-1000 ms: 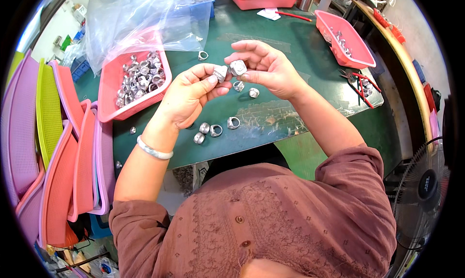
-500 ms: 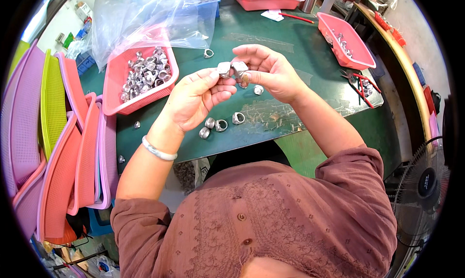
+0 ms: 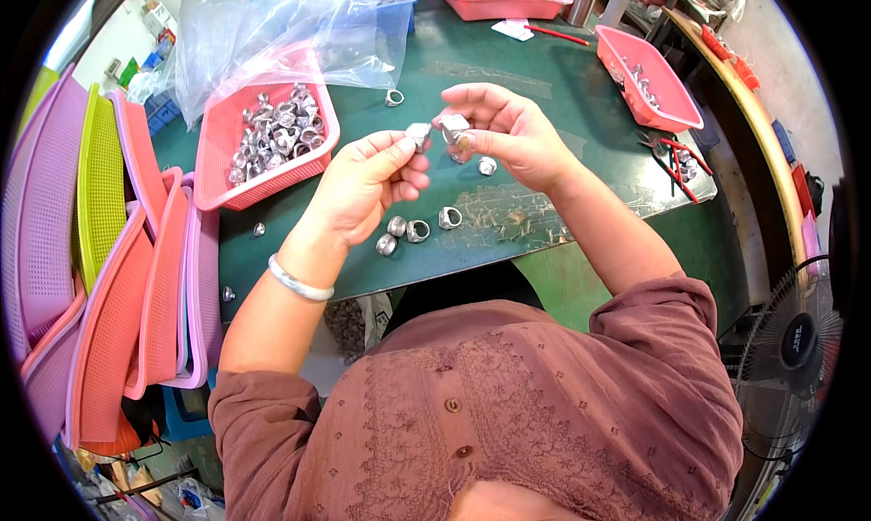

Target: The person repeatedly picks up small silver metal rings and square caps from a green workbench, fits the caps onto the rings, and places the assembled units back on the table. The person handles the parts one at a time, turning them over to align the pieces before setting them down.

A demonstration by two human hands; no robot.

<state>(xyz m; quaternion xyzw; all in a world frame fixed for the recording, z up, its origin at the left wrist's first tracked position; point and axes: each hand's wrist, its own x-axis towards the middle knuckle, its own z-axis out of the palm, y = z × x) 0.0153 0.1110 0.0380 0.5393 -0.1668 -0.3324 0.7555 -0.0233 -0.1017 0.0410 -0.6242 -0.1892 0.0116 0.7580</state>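
Between the thumb and fingers of my left hand is a silver metal ring with a flat, squarish top. My right hand pinches a similar ring, held close beside the first with a small gap between them. Both are raised over the green table. On the tabletop below lie several loose rings, among them one ring by the worn patch and another ring to its left. One more ring rests under my right hand, and a ring lies farther back.
A pink basket heaped with rings stands at the left, partly under a clear plastic bag. Another pink basket and red-handled pliers are at the right. Stacked coloured baskets line the left side; a fan stands right.
My hands have drawn slightly apart, opening a gap between the two rings. The left ring has tilted and the left fingers have curled in more.
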